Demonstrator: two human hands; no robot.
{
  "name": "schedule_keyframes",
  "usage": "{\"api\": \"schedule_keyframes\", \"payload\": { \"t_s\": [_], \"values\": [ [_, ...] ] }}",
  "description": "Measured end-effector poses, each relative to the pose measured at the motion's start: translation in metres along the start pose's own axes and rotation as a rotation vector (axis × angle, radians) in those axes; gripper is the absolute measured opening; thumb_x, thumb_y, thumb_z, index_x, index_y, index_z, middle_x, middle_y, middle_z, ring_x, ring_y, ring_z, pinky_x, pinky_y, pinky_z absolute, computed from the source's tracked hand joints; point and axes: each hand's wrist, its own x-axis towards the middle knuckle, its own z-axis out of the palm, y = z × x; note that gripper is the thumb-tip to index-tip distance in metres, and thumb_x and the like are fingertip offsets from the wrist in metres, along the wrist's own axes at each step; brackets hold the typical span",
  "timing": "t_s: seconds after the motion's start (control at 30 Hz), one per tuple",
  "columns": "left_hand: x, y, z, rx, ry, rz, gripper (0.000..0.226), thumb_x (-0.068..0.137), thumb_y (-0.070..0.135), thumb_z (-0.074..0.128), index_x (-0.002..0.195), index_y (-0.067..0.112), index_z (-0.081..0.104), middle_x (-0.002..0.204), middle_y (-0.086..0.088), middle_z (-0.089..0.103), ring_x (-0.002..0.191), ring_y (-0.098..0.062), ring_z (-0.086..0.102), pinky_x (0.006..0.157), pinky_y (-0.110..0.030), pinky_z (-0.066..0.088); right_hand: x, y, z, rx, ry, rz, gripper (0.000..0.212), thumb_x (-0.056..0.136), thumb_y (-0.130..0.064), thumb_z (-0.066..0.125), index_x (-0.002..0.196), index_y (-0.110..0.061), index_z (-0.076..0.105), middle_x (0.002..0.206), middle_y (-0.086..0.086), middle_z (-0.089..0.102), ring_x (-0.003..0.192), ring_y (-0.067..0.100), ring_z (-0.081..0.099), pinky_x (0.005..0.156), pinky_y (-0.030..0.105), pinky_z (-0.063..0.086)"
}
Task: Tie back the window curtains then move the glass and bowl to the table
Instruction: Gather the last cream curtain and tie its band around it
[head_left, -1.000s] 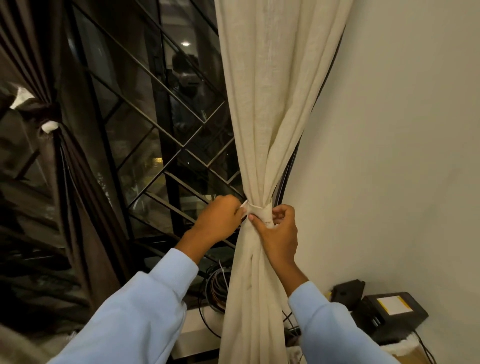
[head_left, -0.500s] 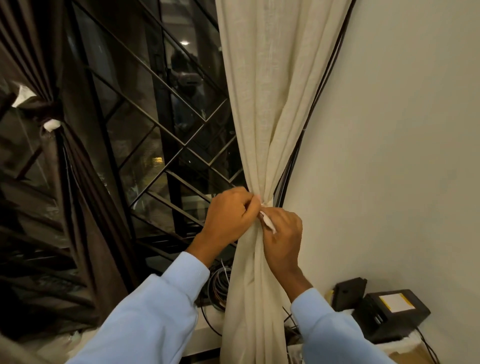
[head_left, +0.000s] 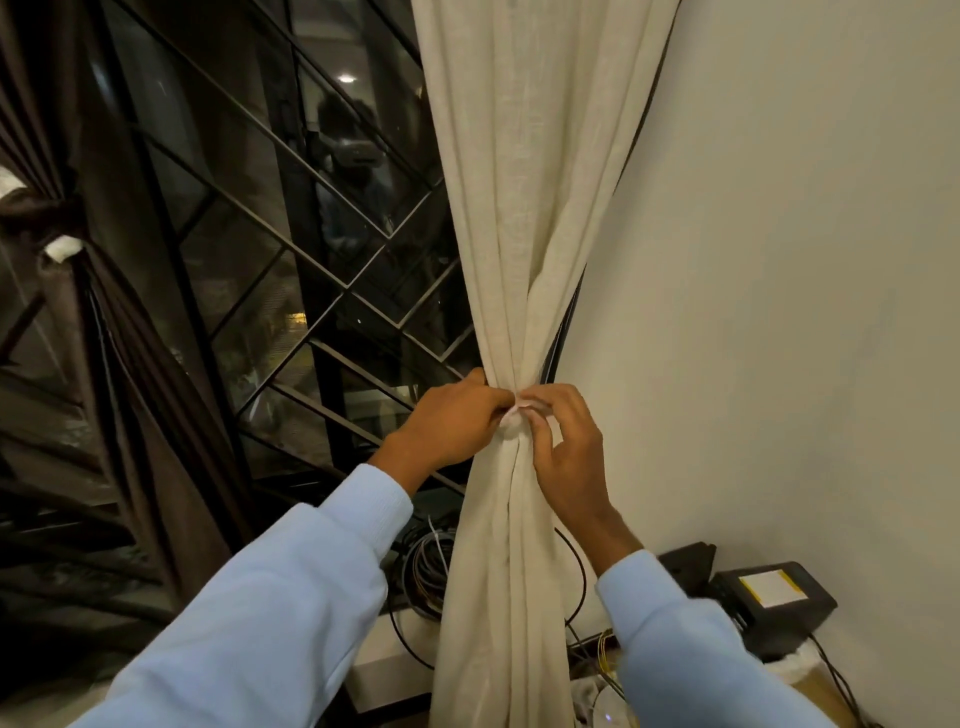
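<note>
Cream curtain (head_left: 519, 208): hangs down the middle of the view, and its folds are gathered into a narrow waist in the lower half.
White tie (head_left: 514, 410): sits at the cream curtain's waist. Only a small pale piece shows between the two hands, so I cannot tell whether it is knotted.
Left hand (head_left: 457, 423): presses against the left side of the cream curtain's waist, fingers curled, fingertips pinching the white tie.
Right hand (head_left: 571, 457): is at the right side of the same waist. Its thumb and forefinger pinch the white tie, and the other fingers are loosely bent and lifted off the cloth.
Sleeves: pale blue, and they reach up from below on either side of the cream curtain.
Window grille (head_left: 322, 291): dark diagonal bars over dark glass, just left of the cream curtain and behind it.
Brown curtain (head_left: 130, 364): hangs well to the left of the cream curtain, across the window, and is already cinched by a white band (head_left: 61, 248).
Wall (head_left: 779, 260): plain and pale, directly right of the cream curtain.
Cable coil (head_left: 426, 571): lies low, just left of the cream curtain's hanging tail and partly behind it.
Black box (head_left: 779, 608): carries a yellow and white label and sits low to the right of the cream curtain, against the wall.
</note>
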Motion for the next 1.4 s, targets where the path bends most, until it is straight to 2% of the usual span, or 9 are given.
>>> {"api": "schedule_keyframes", "payload": {
  "t_s": [0.13,0.37,0.47,0.53,0.6,0.8,1.03,1.27,1.4],
  "values": [
    [-0.003,-0.003,0.006,-0.014,0.11,-0.013,0.025,0.099,0.028,0.042,0.107,0.017,0.062,0.115,-0.008,0.053,0.087,-0.027,0.059,0.063,-0.031,0.043,0.03,0.001,-0.011,-0.066,-0.087,-0.016,0.014,0.092,-0.012,0.067,0.105,-0.011,0.064,0.097,-0.001,0.068,0.088,0.007,0.063,0.079,0.016,0.05],
    [-0.014,0.0,0.011,-0.153,0.346,-0.028,0.025,0.096,0.027,0.053,0.105,0.008,0.067,0.12,-0.008,0.046,0.087,-0.019,0.056,0.07,-0.021,0.045,0.051,0.012,-0.014,-0.191,-0.318,-0.175,0.015,0.091,-0.014,0.069,0.102,-0.008,0.075,0.099,0.001,0.063,0.087,0.003,0.056,0.08,0.012,0.045],
    [-0.016,-0.001,0.01,-0.229,0.399,-0.003,0.026,0.094,0.024,0.057,0.111,0.006,0.064,0.125,-0.003,0.044,0.102,-0.011,0.055,0.085,-0.014,0.044,0.05,0.008,-0.018,-0.202,-0.506,-0.206,0.023,0.095,-0.02,0.06,0.112,-0.011,0.072,0.107,-0.001,0.063,0.096,0.007,0.057,0.087,0.017,0.044],
    [-0.018,-0.003,0.009,-0.291,0.412,-0.024,0.026,0.094,0.023,0.056,0.113,0.005,0.061,0.125,0.003,0.043,0.097,0.004,0.049,0.086,-0.01,0.043,0.052,0.007,-0.021,-0.353,-0.571,-0.254,0.031,0.089,-0.034,0.058,0.11,-0.016,0.071,0.107,-0.006,0.063,0.095,0.009,0.055,0.084,0.025,0.044],
    [-0.017,-0.006,0.008,-0.271,0.424,-0.016,0.022,0.095,0.023,0.056,0.106,0.006,0.064,0.127,-0.001,0.043,0.094,0.001,0.045,0.085,-0.015,0.045,0.055,0.007,-0.022,-0.511,-0.621,-0.315,0.034,0.083,-0.04,0.055,0.105,-0.019,0.07,0.105,-0.008,0.058,0.092,0.012,0.051,0.079,0.035,0.043],
    [-0.012,-0.014,0.01,-0.261,0.409,-0.023,0.019,0.095,0.024,0.055,0.095,0.009,0.067,0.118,-0.002,0.042,0.08,-0.008,0.049,0.065,-0.015,0.039,0.071,0.007,-0.025,-0.59,-0.821,-0.365,0.017,0.093,-0.019,0.055,0.104,-0.017,0.069,0.109,-0.002,0.051,0.099,0.013,0.04,0.086,0.036,0.034],
    [-0.002,-0.033,0.01,-0.419,0.324,-0.05,0.016,0.095,0.012,0.053,0.092,0.005,0.067,0.104,-0.003,0.049,0.09,-0.016,0.054,0.084,-0.031,0.048,0.058,0.001,-0.013,-0.394,-0.442,-0.181,0.023,0.095,-0.016,0.06,0.116,-0.022,0.052,0.099,-0.011,0.066,0.088,0.01,0.06,0.097,0.034,0.034],
    [0.004,-0.039,0.012,-0.527,0.287,-0.018,0.016,0.094,0.008,0.054,0.095,0.0,0.067,0.103,-0.008,0.053,0.094,-0.018,0.055,0.086,-0.022,0.043,0.071,-0.001,-0.002,-0.537,-0.698,-0.253,0.014,0.095,-0.013,0.052,0.101,-0.025,0.047,0.088,-0.007,0.059,0.076,0.012,0.051,0.083,0.029,0.03],
    [-0.001,-0.041,0.027,-0.654,0.396,-0.09,0.014,0.095,0.006,0.052,0.096,0.002,0.065,0.101,-0.006,0.055,0.092,-0.015,0.056,0.09,-0.032,0.049,0.058,0.006,0.003,-0.593,-0.353,-0.257,0.016,0.088,-0.029,0.066,0.101,-0.027,0.058,0.089,-0.008,0.062,0.081,0.011,0.053,0.086,0.034,0.04]
  ]
}}
